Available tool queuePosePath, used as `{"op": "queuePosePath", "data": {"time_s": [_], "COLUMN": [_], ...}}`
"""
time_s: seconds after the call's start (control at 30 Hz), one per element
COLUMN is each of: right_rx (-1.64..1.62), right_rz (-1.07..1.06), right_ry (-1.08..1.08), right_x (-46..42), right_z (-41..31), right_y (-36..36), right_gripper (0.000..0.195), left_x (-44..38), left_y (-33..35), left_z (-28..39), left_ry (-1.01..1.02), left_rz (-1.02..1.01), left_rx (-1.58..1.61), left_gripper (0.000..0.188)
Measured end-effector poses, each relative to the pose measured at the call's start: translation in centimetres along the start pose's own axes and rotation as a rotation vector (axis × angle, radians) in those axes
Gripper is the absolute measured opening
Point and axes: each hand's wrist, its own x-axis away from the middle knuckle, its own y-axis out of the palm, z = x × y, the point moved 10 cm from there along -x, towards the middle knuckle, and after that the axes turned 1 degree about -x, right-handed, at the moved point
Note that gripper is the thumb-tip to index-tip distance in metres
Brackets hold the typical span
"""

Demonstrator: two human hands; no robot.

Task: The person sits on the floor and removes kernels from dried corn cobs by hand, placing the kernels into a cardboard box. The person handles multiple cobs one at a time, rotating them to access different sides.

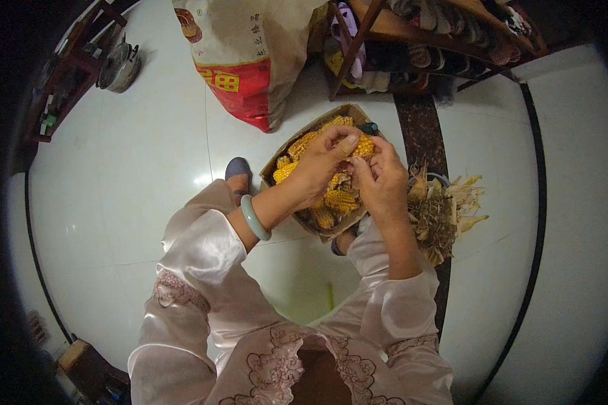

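Both my hands meet over a cardboard box (pixel 270 169) on the floor, which holds several yellow ears of corn (pixel 340 201). My left hand (pixel 320 161), with a pale green bangle (pixel 255 217) on the wrist, has its thumb and fingers on the upper left of a corn cob (pixel 364 147). On the same cob's right and lower side are the thumb and fingers of my right hand (pixel 383 177). Part of the cob is hidden by my fingers. A dark green object (pixel 369 128) lies at the box's far right corner.
Right of the box, a container (pixel 437 178) overflows with dry husks and corn silk (pixel 433 223). Ahead stands a large printed sack (pixel 243 66). Beyond it at right is a wooden shoe rack (pixel 375 25). A lidded metal pot (pixel 119 68) sits on the floor at far left.
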Motion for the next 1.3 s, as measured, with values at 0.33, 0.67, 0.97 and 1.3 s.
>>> {"op": "queuePosePath", "data": {"time_s": [0.33,0.67,0.97,1.3], "right_rx": [0.174,0.097,0.017,-0.02], "right_rz": [0.017,-0.058,-0.141,-0.177], "right_ry": [-0.141,-0.112,0.004,0.006], "right_x": [0.2,0.4,0.4,0.4], "right_z": [-1.6,-1.1,-1.0,-0.7], "right_y": [-0.6,-1.0,-0.8,-0.4], "right_gripper": [0.039,0.041,0.041,0.043], "left_x": [0.1,-0.2,1.1,0.1], "left_y": [1.0,1.7,2.6,3.5], "left_z": [0.6,-0.8,3.6,2.8], "left_ry": [0.23,0.105,0.504,0.249], "left_rz": [-0.051,-0.11,-0.11,-0.391], "left_rx": [-0.529,-0.397,-0.847,-0.733], "left_gripper": [0.039,0.034,0.032,0.034]}}
